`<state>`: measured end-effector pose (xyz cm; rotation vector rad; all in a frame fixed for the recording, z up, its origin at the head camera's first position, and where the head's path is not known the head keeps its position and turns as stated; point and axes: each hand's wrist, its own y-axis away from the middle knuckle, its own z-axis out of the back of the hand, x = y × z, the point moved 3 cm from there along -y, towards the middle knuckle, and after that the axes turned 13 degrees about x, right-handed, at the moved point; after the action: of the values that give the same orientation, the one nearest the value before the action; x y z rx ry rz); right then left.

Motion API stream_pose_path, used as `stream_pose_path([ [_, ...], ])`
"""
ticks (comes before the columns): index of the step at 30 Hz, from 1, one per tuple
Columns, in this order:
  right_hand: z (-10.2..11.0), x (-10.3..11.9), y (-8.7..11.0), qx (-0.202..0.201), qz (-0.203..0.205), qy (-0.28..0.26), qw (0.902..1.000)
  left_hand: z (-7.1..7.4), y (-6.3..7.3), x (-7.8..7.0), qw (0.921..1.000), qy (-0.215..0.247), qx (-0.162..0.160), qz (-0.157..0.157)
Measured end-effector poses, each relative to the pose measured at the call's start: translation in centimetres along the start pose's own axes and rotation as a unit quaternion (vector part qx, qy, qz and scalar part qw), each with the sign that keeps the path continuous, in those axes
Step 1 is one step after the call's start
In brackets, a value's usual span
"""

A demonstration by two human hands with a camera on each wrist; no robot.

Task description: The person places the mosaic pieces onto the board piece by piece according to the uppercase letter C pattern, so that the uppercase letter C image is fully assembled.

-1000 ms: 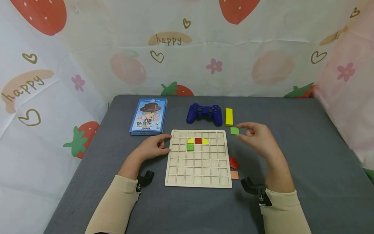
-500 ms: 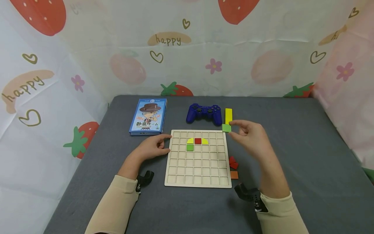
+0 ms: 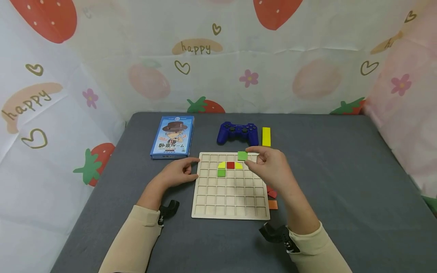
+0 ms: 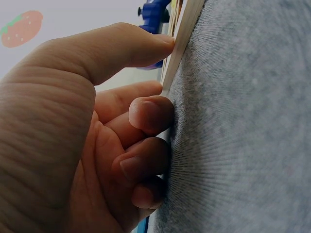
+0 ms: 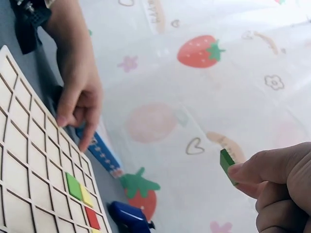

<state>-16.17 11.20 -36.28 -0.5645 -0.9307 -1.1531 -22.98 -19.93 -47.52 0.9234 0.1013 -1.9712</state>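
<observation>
My right hand pinches a small green square tile between thumb and index finger, held above the far right part of a wooden grid board. In the right wrist view this green tile is clear of the board. On the board sit a red square tile, yellow curved tiles on both sides of it, and another green square tile. My left hand touches the board's left edge with thumb and index finger. The left wrist view shows its other fingers bent beside the board edge.
Behind the board lie a blue game controller and a yellow strip of tiles. A blue illustrated box stands back left. Red pieces and an orange tile lie along the board's right edge, partly hidden.
My right hand has carried the green tile leftward, from beside the yellow strip to over the board's far right part. The left hand has stayed at the board's left edge.
</observation>
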Motion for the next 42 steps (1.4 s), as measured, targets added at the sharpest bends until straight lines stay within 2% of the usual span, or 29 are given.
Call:
stream_pose_path([
  [8, -2.2, 0.1, -0.9, 0.005, 0.004, -0.014, 0.9999, 0.1, 0.1, 0.1, 1.0000, 0.002, -0.003, -0.007],
  [15, -4.2, -0.4, -2.0, 0.017, 0.006, 0.009, 0.9998, 0.1, 0.0, 0.2, 1.0000, 0.001, -0.002, -0.006],
  [19, -5.4, -1.1, -2.6, 0.030, -0.006, 0.008, 0.9995, 0.1, -0.1, 0.2, 1.0000, 0.000, -0.003, -0.007],
  [24, -6.7, -1.9, -3.4, 0.044, -0.014, 0.033, 0.9984, 0.0, -0.1, 0.2, 1.0000, 0.001, -0.005, -0.005],
  [42, -9.1, -5.1, -4.8, 0.088, -0.050, 0.083, 0.9914, 0.0, -0.3, 0.6, 0.9999, -0.004, -0.007, -0.009],
])
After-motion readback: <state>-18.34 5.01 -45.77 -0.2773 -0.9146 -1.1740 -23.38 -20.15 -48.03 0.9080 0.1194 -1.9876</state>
